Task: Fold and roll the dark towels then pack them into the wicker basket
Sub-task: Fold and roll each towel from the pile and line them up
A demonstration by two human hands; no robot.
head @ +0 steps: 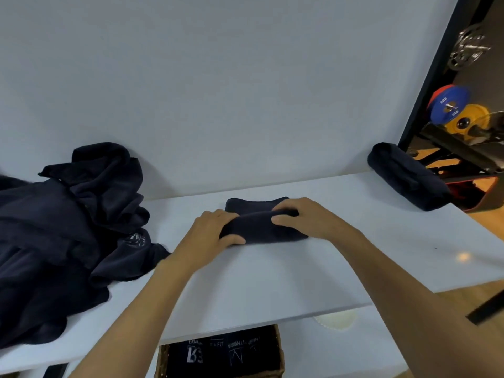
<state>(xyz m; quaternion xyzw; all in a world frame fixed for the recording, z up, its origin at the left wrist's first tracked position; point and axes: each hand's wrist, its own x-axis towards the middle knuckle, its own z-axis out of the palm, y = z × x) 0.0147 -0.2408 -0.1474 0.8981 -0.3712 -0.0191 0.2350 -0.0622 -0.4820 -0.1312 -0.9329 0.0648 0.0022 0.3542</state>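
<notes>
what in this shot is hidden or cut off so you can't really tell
All in the head view:
- Wicker basket: mostly hidden under the white table and cut by the bottom edge; how full it is can't be told.
- White print on the packed dark towels: too blurred to read.
- Unfolded dark towel pile: cut by the left edge; count unclear.
- Half-rolled dark towel: ends covered by the left hand and right hand.

A white table [272, 290] stands against a pale wall [218, 77]. Off right, blue [450, 103] and yellow [467, 121] weight plates hang on a dark rack [463, 148].
</notes>
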